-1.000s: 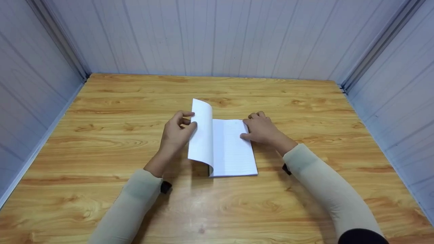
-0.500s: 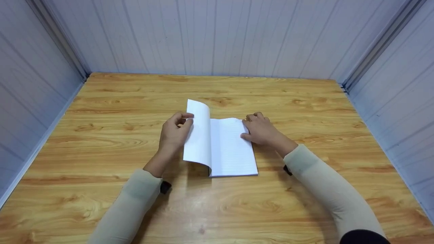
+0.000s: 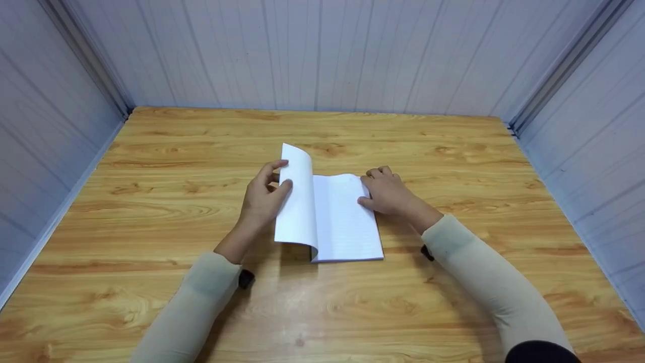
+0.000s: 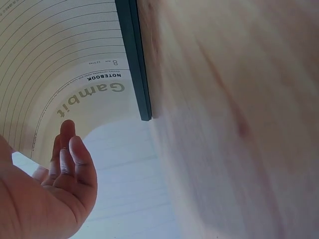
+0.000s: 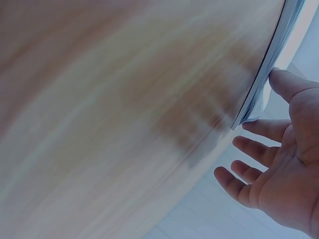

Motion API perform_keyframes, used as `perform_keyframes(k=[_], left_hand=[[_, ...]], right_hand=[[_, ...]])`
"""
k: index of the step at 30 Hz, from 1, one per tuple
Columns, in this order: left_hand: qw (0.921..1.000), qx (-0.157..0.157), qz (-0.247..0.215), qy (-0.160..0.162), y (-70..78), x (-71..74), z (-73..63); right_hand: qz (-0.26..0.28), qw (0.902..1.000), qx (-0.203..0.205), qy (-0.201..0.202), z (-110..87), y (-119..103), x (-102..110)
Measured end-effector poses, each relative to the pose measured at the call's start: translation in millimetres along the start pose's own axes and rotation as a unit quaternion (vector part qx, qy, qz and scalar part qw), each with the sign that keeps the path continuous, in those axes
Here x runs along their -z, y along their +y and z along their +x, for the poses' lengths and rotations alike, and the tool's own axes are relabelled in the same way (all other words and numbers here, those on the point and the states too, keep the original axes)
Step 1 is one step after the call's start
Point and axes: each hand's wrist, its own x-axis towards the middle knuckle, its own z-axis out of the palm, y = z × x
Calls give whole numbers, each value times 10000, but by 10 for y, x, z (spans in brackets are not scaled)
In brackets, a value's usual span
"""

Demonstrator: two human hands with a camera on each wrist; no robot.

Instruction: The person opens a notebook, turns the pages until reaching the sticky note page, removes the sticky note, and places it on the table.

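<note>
An open notebook (image 3: 347, 224) lies in the middle of the wooden table, its ruled right-hand page facing up. My left hand (image 3: 262, 199) pinches the outer edge of a lifted page (image 3: 296, 206), thumb on the near face; the paper stands up and curves toward the binding. Seen in the left wrist view, its underside (image 4: 84, 47) carries ruled lines and the words Gambit and NOTEBOOK, beside a dark cover edge (image 4: 133, 59). My right hand (image 3: 388, 192) grips the notebook's right edge near the far corner, thumb on the page. In the right wrist view, its other fingers (image 5: 251, 149) are spread, off the book.
Wood-grained table (image 3: 176, 151) surrounds the notebook. Pale panelled walls (image 3: 322, 55) close in the back and both sides. A small black device (image 3: 246, 279) is strapped at the left wrist, and another (image 3: 427, 253) shows under the right sleeve.
The lifted page leaned further left, then rose slightly back, with the left thumb and forefinger now farther apart. The right page's top edge bulges more. The right hand stays nearly still.
</note>
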Motion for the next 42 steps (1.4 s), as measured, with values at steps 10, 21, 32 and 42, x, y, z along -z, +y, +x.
perform_keyframes(k=[10,21,32,42], left_hand=[[10000,27,64,-31,12,-4,-10],[9999,-70,29,-137,-5,-16,1],[10000,-7,54,-58,-3,-19,-6],[10000,-58,14,-53,-5,-7,-10]], right_hand=[[198,9997,20,174,1,-13,10],[1027,9923,81,691,-6,-8,25],[2614,9617,-444,690,-35,-64,78],[3800,9184,-670,870,-84,-146,147]])
